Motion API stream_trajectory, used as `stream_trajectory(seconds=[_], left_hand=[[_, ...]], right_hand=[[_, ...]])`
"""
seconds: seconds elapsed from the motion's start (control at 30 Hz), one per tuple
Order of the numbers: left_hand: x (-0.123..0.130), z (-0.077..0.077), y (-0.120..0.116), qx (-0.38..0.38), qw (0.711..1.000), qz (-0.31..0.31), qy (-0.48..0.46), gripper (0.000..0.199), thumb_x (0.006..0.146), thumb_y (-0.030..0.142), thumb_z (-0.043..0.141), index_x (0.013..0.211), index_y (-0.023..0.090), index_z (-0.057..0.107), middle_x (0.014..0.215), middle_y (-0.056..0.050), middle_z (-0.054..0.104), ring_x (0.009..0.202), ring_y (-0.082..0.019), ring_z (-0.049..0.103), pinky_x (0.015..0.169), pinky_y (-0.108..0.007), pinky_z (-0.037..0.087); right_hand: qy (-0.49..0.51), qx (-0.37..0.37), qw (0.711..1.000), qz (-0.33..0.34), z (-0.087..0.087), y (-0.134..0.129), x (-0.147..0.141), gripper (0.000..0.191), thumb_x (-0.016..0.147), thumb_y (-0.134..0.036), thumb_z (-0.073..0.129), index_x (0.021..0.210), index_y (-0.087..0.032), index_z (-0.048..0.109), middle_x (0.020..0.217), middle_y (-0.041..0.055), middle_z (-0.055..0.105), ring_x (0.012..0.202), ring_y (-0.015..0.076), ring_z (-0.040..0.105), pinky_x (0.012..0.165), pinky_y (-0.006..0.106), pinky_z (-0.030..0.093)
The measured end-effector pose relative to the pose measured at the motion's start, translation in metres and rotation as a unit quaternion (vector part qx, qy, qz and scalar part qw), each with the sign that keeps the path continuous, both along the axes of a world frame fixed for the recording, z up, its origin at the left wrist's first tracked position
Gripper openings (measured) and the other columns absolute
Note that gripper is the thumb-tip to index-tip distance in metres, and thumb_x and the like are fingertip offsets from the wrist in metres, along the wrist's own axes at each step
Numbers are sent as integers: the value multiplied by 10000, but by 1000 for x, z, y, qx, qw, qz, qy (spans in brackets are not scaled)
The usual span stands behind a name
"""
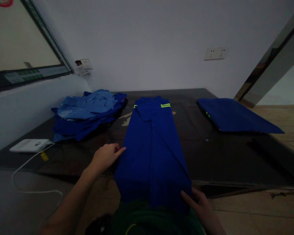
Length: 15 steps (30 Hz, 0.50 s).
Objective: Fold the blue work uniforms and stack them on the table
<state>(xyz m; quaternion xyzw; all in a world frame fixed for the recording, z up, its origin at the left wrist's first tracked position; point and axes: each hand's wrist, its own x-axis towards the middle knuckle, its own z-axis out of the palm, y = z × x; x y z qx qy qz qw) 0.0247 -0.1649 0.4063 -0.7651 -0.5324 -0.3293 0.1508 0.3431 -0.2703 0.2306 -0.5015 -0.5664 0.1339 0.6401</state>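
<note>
A dark blue shirt [161, 140] with yellow-green stripes lies lengthwise in front of me, its sides and a sleeve folded inward. Its collar points to the wall, and its lower end hangs over the near table edge against my body. At its left edge, my left hand [107, 156] pinches the cloth between thumb and curled fingers. Lower down on the right, my right hand [198, 202] grips the hanging corner, thumb on top and the fingers partly hidden behind the cloth.
The dark table [225, 156] stands against the wall. Crumpled blue clothes [88, 111] are heaped back left; folded blue clothing [237, 114] lies at right. A white power bank [30, 145] with a white cable [36, 192] sits near the left edge. Wall sockets [215, 53] are behind.
</note>
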Motion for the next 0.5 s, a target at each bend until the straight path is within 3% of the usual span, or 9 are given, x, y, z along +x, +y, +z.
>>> stream_trajectory(seconds=[0.1, 0.17, 0.4, 0.5], left_hand=[[9, -34, -16, -15, 1000, -4, -3, 474, 839, 644, 455, 724, 207, 596, 748, -56, 661, 702, -226, 633, 573, -264, 370], [18, -47, -18, -8, 1000, -9, -5, 433, 854, 604, 467, 724, 203, 565, 783, -49, 664, 704, -214, 629, 566, -255, 353], [22, -53, -12, 6, 999, -44, -22, 277, 945, 344, 355, 762, 205, 509, 870, -32, 642, 764, -175, 616, 600, -240, 348], [16, -53, -7, 6, 992, -109, -60, 282, 924, 343, 345, 718, 203, 476, 795, -23, 610, 731, -169, 587, 623, -245, 370]], right_hand=[[12, -4, 1000, 22, 9, -10, -2, 546, 672, -662, 665, 900, -175, 762, 950, 122, 740, 913, 310, 688, 844, 413, 557], [11, 5, 1000, 11, 15, -15, -2, 519, 668, -637, 684, 896, -177, 759, 933, 118, 743, 895, 311, 689, 837, 419, 558], [50, 22, 998, 24, 23, -22, -1, 545, 642, -588, 733, 993, -171, 735, 1029, 119, 728, 942, 307, 687, 862, 420, 556], [62, 21, 997, 26, 26, -28, 0, 537, 661, -582, 725, 1003, -168, 730, 1019, 118, 731, 935, 305, 690, 845, 416, 564]])
